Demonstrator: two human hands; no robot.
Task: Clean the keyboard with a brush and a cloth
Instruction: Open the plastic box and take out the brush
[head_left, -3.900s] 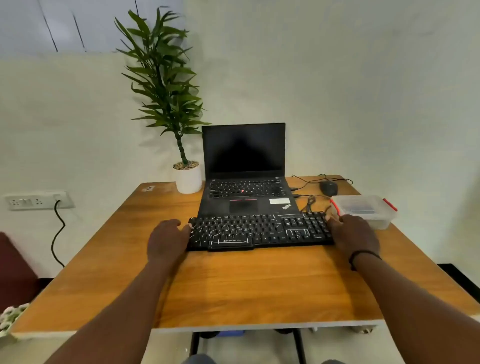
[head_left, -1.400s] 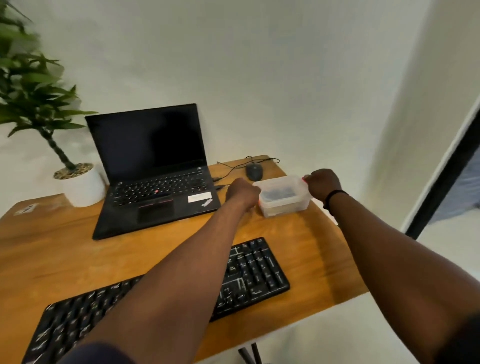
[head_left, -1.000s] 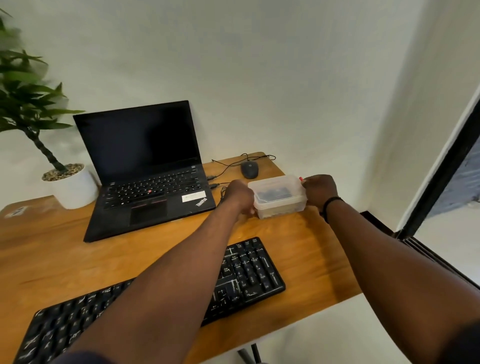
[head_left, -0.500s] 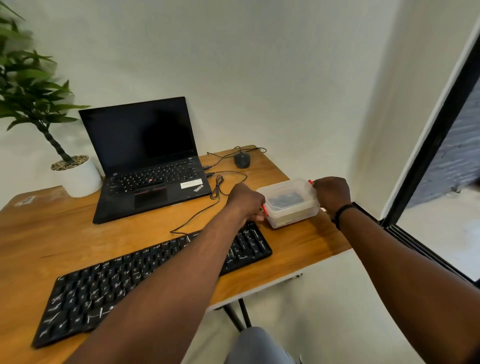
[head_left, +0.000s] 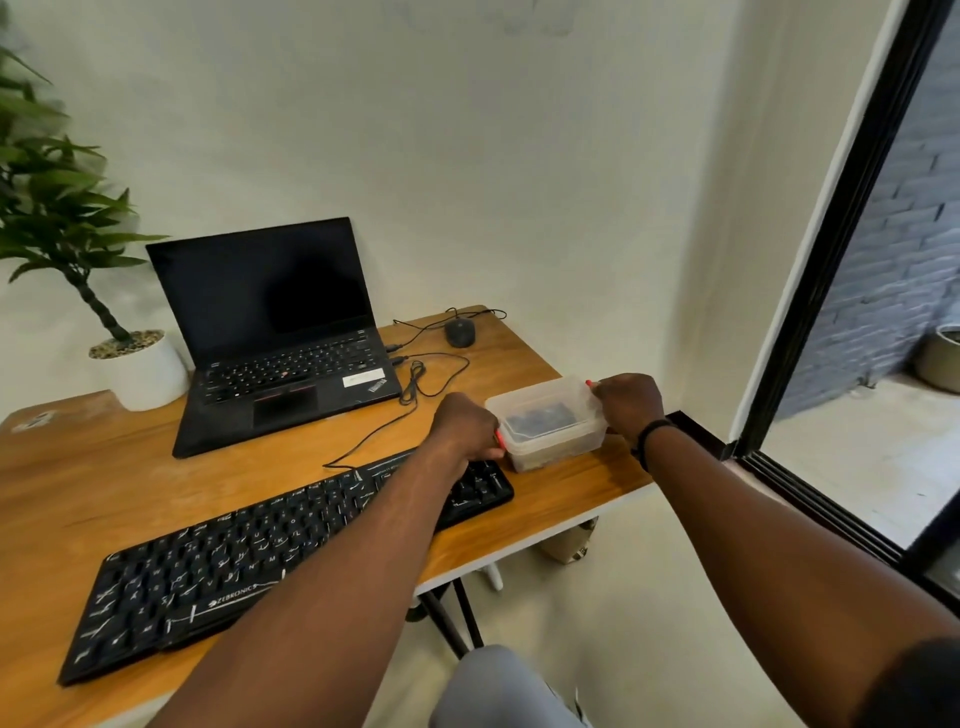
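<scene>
Both hands grip a lidded plastic box at the right edge of a wooden table.

The left hand (head_left: 464, 426) and right hand (head_left: 628, 405) curl round the red clips of the translucent box (head_left: 548, 423); its dark contents are unclear. The black keyboard (head_left: 249, 561), marked ZEBRONICS, lies along the table's (head_left: 78, 499) front edge, just beside the box. Behind stand a ThinkPad laptop (head_left: 280, 332), mouse (head_left: 460, 331) and potted plant (head_left: 78, 244) against a pale wall; a black-framed glass door (head_left: 852, 270) is on the right.

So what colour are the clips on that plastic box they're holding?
Red, on the translucent plastic box; one clip shows beside the left hand in the head view.
</scene>
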